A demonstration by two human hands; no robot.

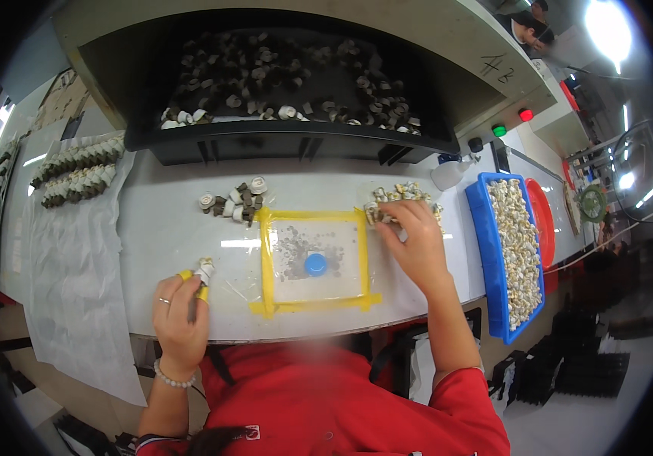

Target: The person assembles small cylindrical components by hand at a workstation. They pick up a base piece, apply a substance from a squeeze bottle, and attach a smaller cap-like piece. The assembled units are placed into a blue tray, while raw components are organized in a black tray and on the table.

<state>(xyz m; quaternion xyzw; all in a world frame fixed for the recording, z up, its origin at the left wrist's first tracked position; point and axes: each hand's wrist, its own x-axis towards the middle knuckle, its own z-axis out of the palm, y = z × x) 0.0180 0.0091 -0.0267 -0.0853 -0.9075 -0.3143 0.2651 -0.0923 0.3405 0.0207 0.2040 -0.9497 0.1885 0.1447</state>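
On the left of the worktop, my left hand (pixel 180 308), with yellow covers on its fingertips, is closed on a small white-and-grey part (pixel 205 271) that points up and away from me. My right hand (pixel 418 242) is at the near left edge of a loose pile of small white-and-gold pieces (pixel 410 190). Its thumb and fingers come together round a piece there, partly hidden by the fingers. Between the hands, a clear sheet framed in yellow tape (pixel 267 258) bears dark smudges and a round blue disc (pixel 316 264). Beyond it lies a small heap of white-and-dark-grey parts (pixel 237 204).
A black bin (pixel 288 140) of similar parts stands at the back under a housing with a red and a green button. At right are a blue tray (pixel 494 266) full of small pieces, a red basin (pixel 543 220) and a bottle (pixel 448 175). Parts stand in rows on white paper (pixel 76 251) at left.
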